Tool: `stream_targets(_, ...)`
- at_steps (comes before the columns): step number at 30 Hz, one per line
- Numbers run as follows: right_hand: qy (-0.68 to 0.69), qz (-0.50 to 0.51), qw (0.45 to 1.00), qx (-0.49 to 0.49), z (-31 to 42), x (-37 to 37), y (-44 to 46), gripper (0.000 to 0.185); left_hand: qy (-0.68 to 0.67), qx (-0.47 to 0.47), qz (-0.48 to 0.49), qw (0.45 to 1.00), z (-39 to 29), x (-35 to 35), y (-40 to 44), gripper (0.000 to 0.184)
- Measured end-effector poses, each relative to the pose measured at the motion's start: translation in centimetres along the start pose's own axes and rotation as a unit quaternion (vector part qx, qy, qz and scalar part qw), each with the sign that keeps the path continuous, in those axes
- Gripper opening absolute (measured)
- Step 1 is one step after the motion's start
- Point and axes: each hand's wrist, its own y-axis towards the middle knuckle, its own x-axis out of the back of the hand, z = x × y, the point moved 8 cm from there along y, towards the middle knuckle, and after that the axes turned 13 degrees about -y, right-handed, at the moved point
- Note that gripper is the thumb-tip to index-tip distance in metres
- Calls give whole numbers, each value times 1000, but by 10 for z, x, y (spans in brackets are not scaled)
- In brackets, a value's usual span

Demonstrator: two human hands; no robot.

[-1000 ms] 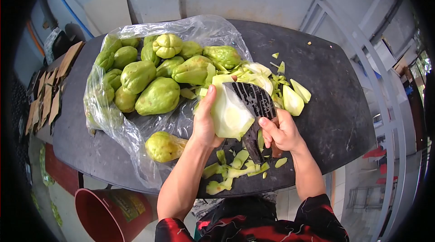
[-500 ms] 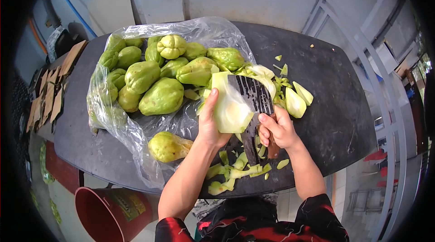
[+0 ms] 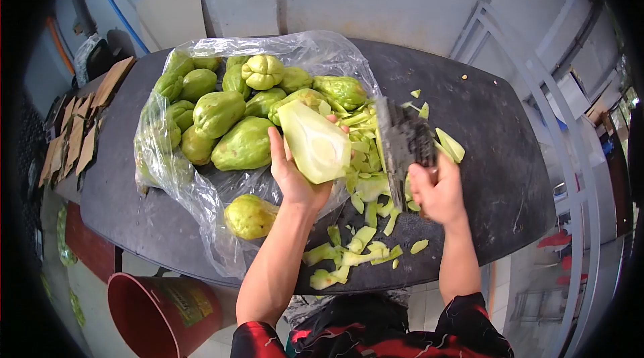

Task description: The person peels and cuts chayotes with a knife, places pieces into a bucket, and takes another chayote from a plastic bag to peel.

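Observation:
My left hand (image 3: 302, 180) is wrapped around a peeled, pale green chayote half (image 3: 316, 143), its cut face turned up. In my right hand (image 3: 439, 187) is a broad, dark-bladed knife (image 3: 406, 140), smeared by motion; its blade stands apart from the chayote, to the right. Several whole green chayotes (image 3: 243, 144) lie in a clear plastic bag (image 3: 201, 230) left of my hands. Another yellowish chayote (image 3: 249, 217) rests by the bag's near edge. Between and below my hands are green peelings (image 3: 365, 250). A cut chayote wedge (image 3: 449, 145) lies beyond my right hand.
Everything lies on a dark table (image 3: 496, 177) with a curved edge. A red bin (image 3: 157, 311) stands on the floor at the near left. Flattened cardboard pieces (image 3: 80, 130) are at the far left, and a grey metal frame (image 3: 560, 116) stands at the right.
The knife has moved off the chayote and to the right, with my right hand. My left hand has shifted slightly left and now cups the chayote from below.

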Motion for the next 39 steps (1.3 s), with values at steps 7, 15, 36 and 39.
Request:
stream_targets(7,-367,-24,862,348,80,-77,-51,20,31,-150,18,988,-22,9,-5,70)
stream_targets(15,-368,-17,856,364,87,-93,-57,18,-12,-242,42,969,-37,7,-14,64)
stream_targets(36,-380,-36,845,375,85,-97,-63,18,59,-285,23,956,-46,7,-17,61)
stream_targets(39,-378,-39,847,371,83,-98,-62,19,60,-270,47,960,-43,5,-19,61)
